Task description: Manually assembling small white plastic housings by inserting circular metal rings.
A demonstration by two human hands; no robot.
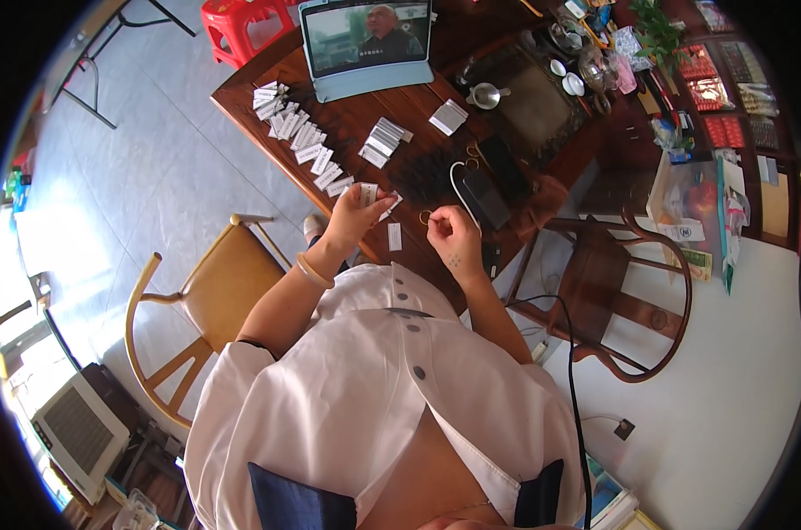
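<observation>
My left hand (pixel 354 215) is closed on a small stack of white printed tags (pixel 368 193), above the near edge of a dark wooden table (pixel 330 106). Another tag pokes out by its fingertips. Just to the right, my right hand (pixel 456 237) is pinched shut; what lies between its fingers is too small to make out. A small gold-coloured loop (pixel 425 217) shows at those fingertips. Between and beyond the hands spreads a bundle of fine black strings (pixel 422 177). One single white tag (pixel 394 237) lies below my left hand.
A fanned row of tags (pixel 307 141) runs along the table's left edge. Two neat tag stacks (pixel 384 142) (pixel 448 117) lie farther in. A tablet (pixel 367 44) stands at the back. Right of the strings are a phone (pixel 504 168) and a dark box with a white cable (pixel 485 199). Chairs (pixel 219 274) (pixel 608 291) flank me.
</observation>
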